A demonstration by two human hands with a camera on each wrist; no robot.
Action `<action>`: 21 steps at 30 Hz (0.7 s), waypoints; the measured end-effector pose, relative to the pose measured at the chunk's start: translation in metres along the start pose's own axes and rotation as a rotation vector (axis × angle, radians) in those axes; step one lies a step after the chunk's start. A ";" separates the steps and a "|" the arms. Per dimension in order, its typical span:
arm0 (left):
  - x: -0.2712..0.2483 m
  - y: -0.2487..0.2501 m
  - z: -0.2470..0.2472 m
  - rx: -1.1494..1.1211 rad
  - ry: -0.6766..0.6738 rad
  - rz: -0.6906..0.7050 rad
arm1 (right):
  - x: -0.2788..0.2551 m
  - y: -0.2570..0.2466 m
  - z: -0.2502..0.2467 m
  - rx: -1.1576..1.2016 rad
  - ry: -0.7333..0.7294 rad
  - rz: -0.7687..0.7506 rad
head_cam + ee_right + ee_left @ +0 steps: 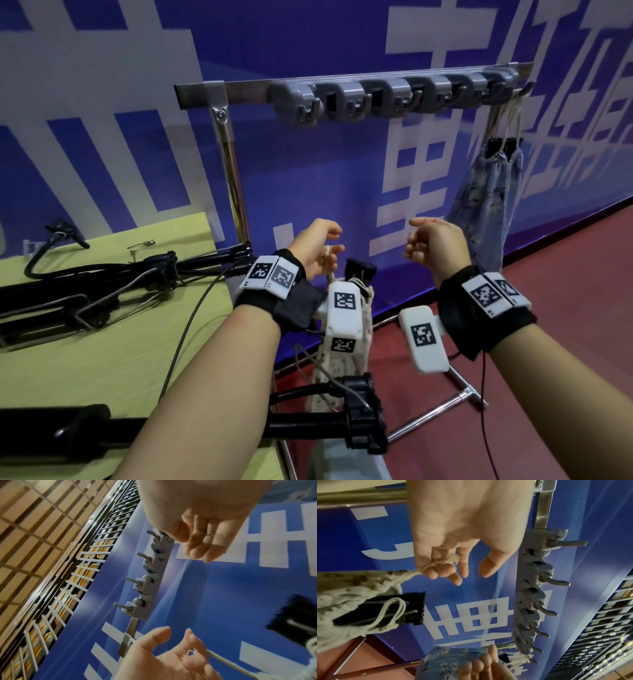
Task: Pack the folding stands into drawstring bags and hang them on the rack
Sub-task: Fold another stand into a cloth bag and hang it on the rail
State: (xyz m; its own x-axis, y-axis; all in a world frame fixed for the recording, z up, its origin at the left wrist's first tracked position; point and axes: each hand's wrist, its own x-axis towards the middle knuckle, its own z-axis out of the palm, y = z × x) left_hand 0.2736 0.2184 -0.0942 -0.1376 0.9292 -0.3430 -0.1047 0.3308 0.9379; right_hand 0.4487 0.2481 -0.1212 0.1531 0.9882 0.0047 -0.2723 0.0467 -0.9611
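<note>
A person's left hand (pixel 317 248) pinches the cream drawstring (pixel 426 566) of a cream spotted bag (pixel 349 601), which hangs below that hand, just off the edge of the green worktop (pixel 102 342). The black top of a folding stand (pixel 412 607) sticks out of the bag's gathered mouth. The right hand (pixel 436 248) hovers near, fingers loosely curled and grasping nothing. Behind, a metal rack (pixel 394 94) carries a row of grey hooks; a blue patterned bag (pixel 486 198) hangs from the rightmost one. More black folding stands (pixel 85 291) lie on the worktop.
</note>
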 end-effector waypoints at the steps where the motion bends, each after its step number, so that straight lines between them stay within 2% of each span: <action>1: -0.001 -0.001 0.002 0.012 -0.013 0.007 | 0.001 0.000 0.000 -0.071 -0.024 0.006; 6: -0.003 0.001 0.005 -0.039 -0.011 0.077 | 0.006 0.036 -0.014 -0.452 -0.148 0.229; 11: -0.004 0.003 0.001 -0.063 0.020 0.120 | 0.004 0.083 -0.018 -0.626 -0.264 0.335; 13: -0.005 0.002 0.002 -0.041 0.023 0.121 | 0.002 0.095 -0.011 -0.665 -0.265 0.282; 15: -0.006 0.001 0.003 -0.022 0.030 0.124 | 0.004 0.104 -0.003 -0.694 -0.174 0.198; 18: -0.006 0.001 0.004 -0.022 0.030 0.129 | 0.009 0.109 0.004 -0.729 -0.032 0.155; 21: -0.009 0.001 0.007 -0.014 0.010 0.130 | 0.010 0.109 0.008 -0.716 -0.045 0.060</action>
State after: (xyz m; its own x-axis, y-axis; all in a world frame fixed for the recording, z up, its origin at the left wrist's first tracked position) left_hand 0.2816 0.2120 -0.0895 -0.1603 0.9625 -0.2189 -0.0994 0.2049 0.9737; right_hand 0.4134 0.2642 -0.2237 0.1140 0.9918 -0.0575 0.4133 -0.1000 -0.9051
